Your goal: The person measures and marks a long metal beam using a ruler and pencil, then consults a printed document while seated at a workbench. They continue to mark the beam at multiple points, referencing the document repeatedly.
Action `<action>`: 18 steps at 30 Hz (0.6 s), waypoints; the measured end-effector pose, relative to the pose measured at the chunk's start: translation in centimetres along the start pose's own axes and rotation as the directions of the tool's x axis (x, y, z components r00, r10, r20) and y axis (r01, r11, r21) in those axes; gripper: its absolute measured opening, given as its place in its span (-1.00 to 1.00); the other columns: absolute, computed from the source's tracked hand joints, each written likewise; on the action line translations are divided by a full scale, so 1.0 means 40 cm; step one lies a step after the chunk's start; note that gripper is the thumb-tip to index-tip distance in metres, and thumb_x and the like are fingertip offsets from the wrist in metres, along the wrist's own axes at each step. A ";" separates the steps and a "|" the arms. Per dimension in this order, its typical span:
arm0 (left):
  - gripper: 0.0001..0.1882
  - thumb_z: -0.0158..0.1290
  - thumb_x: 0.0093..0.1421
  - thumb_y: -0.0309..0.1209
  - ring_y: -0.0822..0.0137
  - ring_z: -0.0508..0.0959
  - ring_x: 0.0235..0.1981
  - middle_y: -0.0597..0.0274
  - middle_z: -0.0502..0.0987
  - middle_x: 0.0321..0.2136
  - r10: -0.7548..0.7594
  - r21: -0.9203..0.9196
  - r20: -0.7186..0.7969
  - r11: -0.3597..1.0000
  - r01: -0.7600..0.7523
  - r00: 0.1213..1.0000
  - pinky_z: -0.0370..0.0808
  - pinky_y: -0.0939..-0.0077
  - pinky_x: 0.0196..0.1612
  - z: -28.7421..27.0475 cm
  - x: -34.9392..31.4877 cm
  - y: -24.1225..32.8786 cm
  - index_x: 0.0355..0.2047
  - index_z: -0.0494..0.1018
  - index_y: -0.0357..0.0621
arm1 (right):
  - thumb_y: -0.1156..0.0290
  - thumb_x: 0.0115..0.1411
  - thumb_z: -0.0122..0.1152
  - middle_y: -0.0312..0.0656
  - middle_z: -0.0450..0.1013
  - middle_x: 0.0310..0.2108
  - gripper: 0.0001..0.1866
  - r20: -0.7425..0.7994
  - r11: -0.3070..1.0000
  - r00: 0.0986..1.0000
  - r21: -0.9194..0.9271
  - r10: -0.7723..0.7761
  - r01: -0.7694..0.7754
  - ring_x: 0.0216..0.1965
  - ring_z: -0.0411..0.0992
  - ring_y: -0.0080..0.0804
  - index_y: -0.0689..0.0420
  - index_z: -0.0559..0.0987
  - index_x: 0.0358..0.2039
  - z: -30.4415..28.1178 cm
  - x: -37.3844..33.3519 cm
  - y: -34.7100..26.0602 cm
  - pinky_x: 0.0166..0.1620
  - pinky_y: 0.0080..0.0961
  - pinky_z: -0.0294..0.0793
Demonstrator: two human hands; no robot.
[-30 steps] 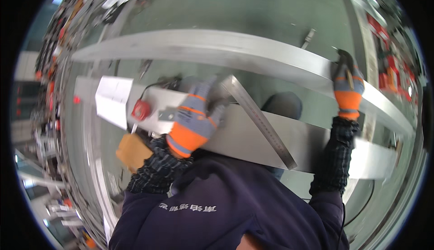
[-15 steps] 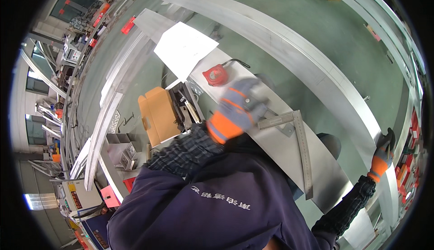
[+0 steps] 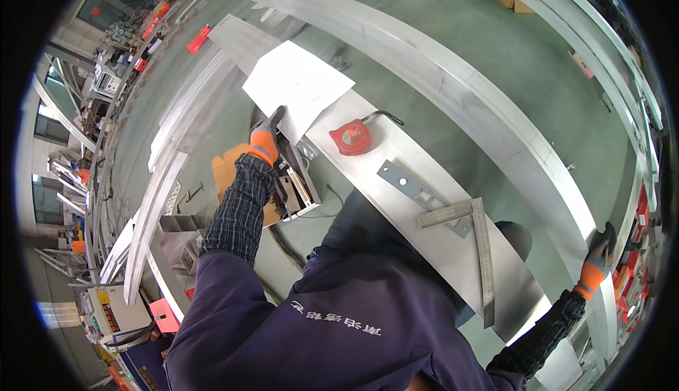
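My left hand, in a grey and orange glove, is at the near edge of a sheet of white paper. A finger lies over the sheet, in what looks like a pinch on its edge. My right hand, gloved alike, is at the far right against a long curved metal beam. Its fingers are bent; what they hold is unclear. On the flat metal bar before me lie a red tape measure, a grey slotted metal plate and a try square partly covering the plate.
Below my left hand is an open box of tools beside a cardboard box. More metal profiles stand at left. Further beams curve along the right. A red object lies at the far left.
My left hand has moved left and away from the metal plate and try square to the paper's edge, uncovering the plate. My right hand stays against the beam. The view has shifted slightly.
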State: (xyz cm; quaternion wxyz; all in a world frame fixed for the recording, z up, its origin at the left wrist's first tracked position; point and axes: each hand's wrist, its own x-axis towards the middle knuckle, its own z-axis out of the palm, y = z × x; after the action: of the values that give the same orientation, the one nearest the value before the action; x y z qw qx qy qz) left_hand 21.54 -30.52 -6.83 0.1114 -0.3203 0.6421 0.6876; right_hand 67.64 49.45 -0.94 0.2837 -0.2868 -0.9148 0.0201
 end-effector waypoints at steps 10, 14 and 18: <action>-0.41 0.18 0.16 -0.74 0.18 0.61 -0.10 0.00 0.58 -0.01 0.632 -0.118 -0.073 0.762 -0.636 0.771 0.64 0.34 -0.08 0.038 -0.089 0.064 0.20 0.33 -0.23 | 0.28 0.53 -0.23 -0.12 0.54 0.12 -0.58 0.062 0.971 0.979 0.128 0.196 -0.203 0.15 0.49 -0.20 0.11 0.53 0.20 -0.035 0.014 -0.091 0.21 -0.34 0.41; -0.46 0.21 0.14 -0.75 0.21 0.63 -0.13 0.02 0.61 -0.06 0.696 -0.139 0.003 0.711 -0.689 0.718 0.65 0.33 -0.10 0.090 -0.201 0.128 0.13 0.39 -0.23 | 0.32 0.52 -0.20 -0.12 0.55 0.11 -0.60 0.033 0.990 0.993 0.079 0.114 -0.116 0.13 0.51 -0.23 0.12 0.53 0.19 -0.026 -0.009 -0.045 0.18 -0.37 0.43; -0.48 0.23 0.16 -0.70 0.26 0.62 -0.13 0.05 0.61 -0.05 0.739 -0.295 0.179 0.670 -0.681 0.649 0.63 0.36 -0.09 0.219 -0.363 0.180 0.12 0.40 -0.22 | 0.43 0.49 -0.16 -0.14 0.57 0.04 -0.63 0.014 0.967 0.986 0.191 0.169 -0.168 0.03 0.52 -0.34 0.16 0.53 0.18 -0.053 0.004 -0.131 0.14 -0.47 0.44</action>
State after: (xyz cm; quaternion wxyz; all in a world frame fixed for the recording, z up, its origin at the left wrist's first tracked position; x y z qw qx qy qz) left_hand 26.05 -19.51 7.21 -0.1105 0.0510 0.6200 0.7751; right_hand 65.95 44.92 1.95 0.3081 -0.3350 -0.8806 0.1317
